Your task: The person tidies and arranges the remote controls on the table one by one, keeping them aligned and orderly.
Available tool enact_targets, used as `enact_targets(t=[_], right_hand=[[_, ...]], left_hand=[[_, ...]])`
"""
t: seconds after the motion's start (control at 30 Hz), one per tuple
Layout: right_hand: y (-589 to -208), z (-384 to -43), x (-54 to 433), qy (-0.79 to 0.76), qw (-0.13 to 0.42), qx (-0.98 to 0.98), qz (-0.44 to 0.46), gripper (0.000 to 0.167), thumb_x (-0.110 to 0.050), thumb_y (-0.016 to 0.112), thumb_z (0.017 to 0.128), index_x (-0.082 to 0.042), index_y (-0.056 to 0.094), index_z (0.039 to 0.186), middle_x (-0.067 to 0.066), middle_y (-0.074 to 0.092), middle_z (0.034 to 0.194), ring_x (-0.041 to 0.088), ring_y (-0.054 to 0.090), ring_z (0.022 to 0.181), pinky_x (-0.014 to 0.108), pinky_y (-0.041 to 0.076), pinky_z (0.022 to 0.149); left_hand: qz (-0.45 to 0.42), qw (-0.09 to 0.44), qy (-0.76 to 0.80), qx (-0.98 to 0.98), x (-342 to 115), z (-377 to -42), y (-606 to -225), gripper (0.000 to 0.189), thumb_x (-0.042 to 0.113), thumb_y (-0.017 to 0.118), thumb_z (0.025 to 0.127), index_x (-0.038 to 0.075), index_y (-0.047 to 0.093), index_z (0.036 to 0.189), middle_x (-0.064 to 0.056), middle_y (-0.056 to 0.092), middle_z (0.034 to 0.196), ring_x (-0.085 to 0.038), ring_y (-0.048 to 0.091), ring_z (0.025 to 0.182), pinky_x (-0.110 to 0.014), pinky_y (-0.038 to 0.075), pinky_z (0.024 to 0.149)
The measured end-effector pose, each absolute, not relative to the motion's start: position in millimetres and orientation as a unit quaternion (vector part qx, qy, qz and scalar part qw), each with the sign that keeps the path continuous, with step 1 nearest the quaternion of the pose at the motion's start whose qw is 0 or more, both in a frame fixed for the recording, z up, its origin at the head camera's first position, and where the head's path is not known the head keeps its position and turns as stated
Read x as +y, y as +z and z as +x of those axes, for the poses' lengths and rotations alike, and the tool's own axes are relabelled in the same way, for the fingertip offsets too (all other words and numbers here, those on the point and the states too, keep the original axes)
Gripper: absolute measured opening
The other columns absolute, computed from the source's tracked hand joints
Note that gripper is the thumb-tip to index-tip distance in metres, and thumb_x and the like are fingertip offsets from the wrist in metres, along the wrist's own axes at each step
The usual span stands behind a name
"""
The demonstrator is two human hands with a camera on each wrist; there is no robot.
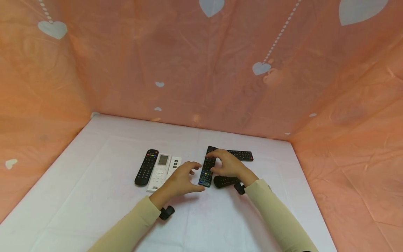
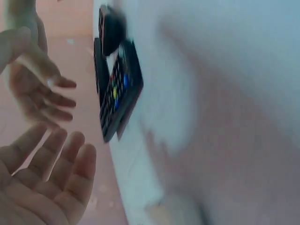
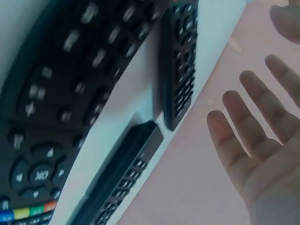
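Note:
A long black remote [image 1: 206,175] lies on the white table between both hands. My right hand [image 1: 229,164] is over its upper right side, fingers and thumb curved and apart, overlapping it in the head view. My left hand [image 1: 181,180] is left of it, thumb and fingers spread wide with nothing between them. In the right wrist view the right hand [image 3: 262,154] shows loosely extended fingers, holding nothing. Another black remote [image 1: 244,155] lies sideways at the right, and a rounded black remote [image 1: 224,181], partly hidden, sits below the right hand.
Left of the left hand, a black remote [image 1: 146,168], a white remote with a screen [image 1: 159,170] and a smaller white remote [image 1: 175,163] lie side by side. The left forearm and hand partly cover the white ones. Orange cloth walls [image 1: 189,70] enclose the table's back and sides.

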State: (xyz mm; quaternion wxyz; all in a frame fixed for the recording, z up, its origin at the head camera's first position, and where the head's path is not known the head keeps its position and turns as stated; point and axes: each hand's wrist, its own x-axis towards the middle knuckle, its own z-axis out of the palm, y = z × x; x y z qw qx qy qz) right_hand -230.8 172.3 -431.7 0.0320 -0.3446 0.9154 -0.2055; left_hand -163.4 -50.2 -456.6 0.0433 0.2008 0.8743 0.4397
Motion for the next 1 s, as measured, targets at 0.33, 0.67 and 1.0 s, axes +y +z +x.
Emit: enact_targets(t=[0.33,0.67,1.0], right_hand=[[-438.7,-258.6,183.1,-0.188,0.041,0.932,-0.307,0.054,-0.019,0.076,0.076,-0.016,0.06,0.128,0.011,0.061,0.118,0.032,0.053,0.103,0.045,0.047,0.087],[-448.1,-279.3,188.9,-0.179,0.071,0.939,-0.285,0.068,-0.016,0.079,0.072,-0.016,0.053,0.135,0.014,0.056,0.131,0.037,0.046,0.117,0.053,0.042,0.098],[-454.6,-286.3,185.4,-0.157,0.113,0.951,-0.242,0.075,-0.014,0.078,0.072,-0.021,0.048,0.14,0.012,0.053,0.139,0.036,0.044,0.123,0.057,0.038,0.101]], left_hand=[[0.134,0.023,0.478,0.868,-24.7,-160.1,-476.1,0.075,0.025,0.089,0.062,0.007,0.056,0.127,-0.013,0.058,0.117,-0.024,0.06,0.096,-0.037,0.051,0.084],[0.086,0.017,0.468,0.88,-12.4,-158.1,-494.1,0.076,0.021,0.088,0.063,0.01,0.055,0.13,-0.01,0.057,0.113,-0.02,0.059,0.095,-0.033,0.05,0.079],[0.046,0.053,0.452,0.889,-7.7,-160.5,-491.1,0.076,0.014,0.087,0.065,0.01,0.053,0.132,-0.011,0.057,0.119,-0.023,0.061,0.1,-0.037,0.052,0.082]])
